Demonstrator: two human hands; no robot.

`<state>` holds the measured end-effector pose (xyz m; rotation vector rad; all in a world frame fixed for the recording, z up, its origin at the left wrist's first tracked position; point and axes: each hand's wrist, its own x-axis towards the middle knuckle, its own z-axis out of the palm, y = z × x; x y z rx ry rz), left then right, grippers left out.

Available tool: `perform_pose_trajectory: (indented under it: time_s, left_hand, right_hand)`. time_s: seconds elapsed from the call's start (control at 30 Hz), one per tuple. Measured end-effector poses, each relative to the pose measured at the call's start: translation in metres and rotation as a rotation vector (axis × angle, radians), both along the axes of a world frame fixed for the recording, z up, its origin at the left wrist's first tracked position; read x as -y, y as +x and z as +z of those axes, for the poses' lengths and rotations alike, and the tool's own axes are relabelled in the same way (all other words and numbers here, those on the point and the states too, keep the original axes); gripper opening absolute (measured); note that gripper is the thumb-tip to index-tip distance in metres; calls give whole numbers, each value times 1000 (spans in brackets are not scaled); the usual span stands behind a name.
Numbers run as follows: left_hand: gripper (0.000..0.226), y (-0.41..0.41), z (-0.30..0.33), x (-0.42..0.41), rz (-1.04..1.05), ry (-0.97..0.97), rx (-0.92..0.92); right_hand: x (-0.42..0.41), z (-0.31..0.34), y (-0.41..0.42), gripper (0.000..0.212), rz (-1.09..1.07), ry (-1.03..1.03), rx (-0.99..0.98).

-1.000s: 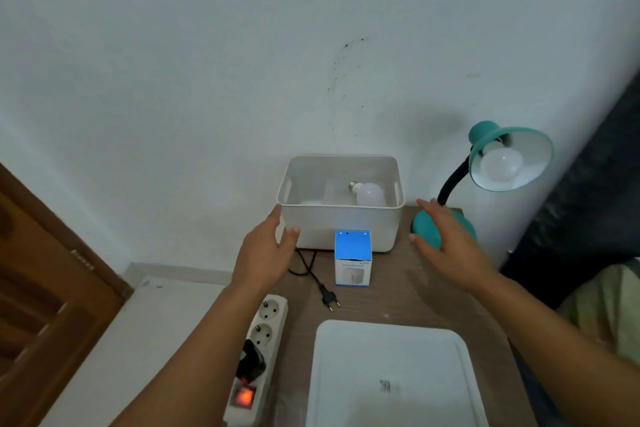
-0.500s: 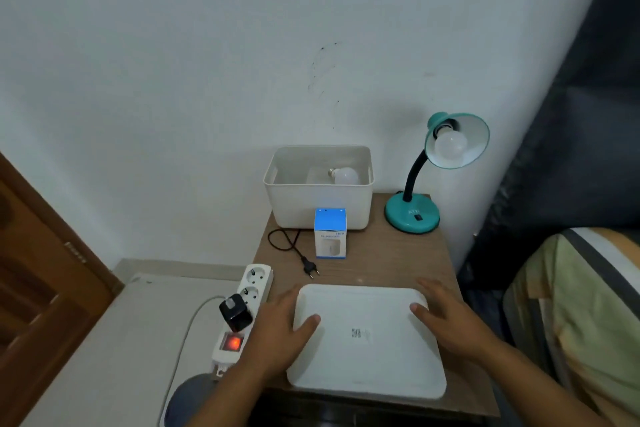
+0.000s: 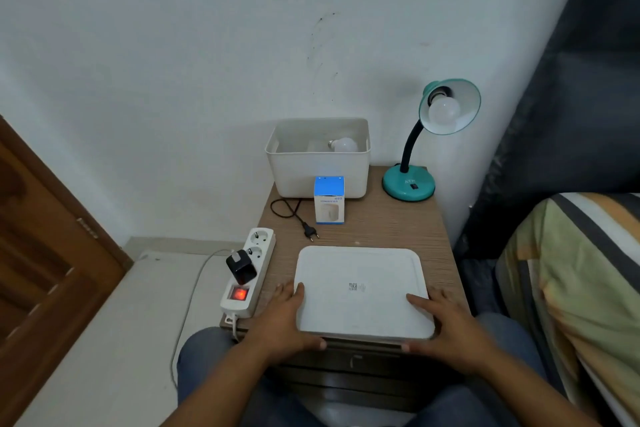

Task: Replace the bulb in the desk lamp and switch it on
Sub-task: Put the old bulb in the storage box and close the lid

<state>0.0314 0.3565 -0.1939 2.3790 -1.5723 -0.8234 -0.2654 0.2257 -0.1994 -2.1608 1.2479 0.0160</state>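
Note:
A teal desk lamp (image 3: 408, 185) stands at the table's back right, with an unlit white bulb (image 3: 444, 110) in its shade. Its black plug (image 3: 310, 231) lies loose on the table, in no socket. A spare bulb (image 3: 344, 145) lies in the white bin (image 3: 318, 177) at the back. A blue and white bulb box (image 3: 329, 199) stands upright in front of the bin. My left hand (image 3: 287, 319) and my right hand (image 3: 446, 326) grip the left and right near corners of a white tray (image 3: 360, 274), thumbs on top.
A white power strip (image 3: 258, 250) lies along the table's left edge, its red switch (image 3: 239, 294) lit and a black adapter (image 3: 240, 266) plugged in. A wooden door (image 3: 45, 253) is at the left, a striped cushion (image 3: 581, 288) at the right.
Both hands drew back from the bin and the lamp base to the tray's near corners. The view has pulled away from the wall.

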Motion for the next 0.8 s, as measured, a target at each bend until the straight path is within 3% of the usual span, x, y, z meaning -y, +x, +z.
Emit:
perform_pose_trajectory:
  time_s: [0.2,0.37,0.47,0.63,0.8]
  left_hand:
    - [116,-7,2,-4,73,-79,-29]
    - [117,-5,7,-11,150,-167,-102]
    - [119,-3,18,-8,160,-214,-109]
    - [116,1,46,5,162,-346,-90]
    - [111,7,78,26,181,-486,-92]
  right_hand:
    - [-10,-6,1,89,-46,-46,40]
    - [-16,-5,-1,98,-143,45,198]
    - [-15,0,2,93,-203,75,303]
    - [-2,25,14,101,-240,-18,306]
    - [25,63,25,102,-264,-52,446]
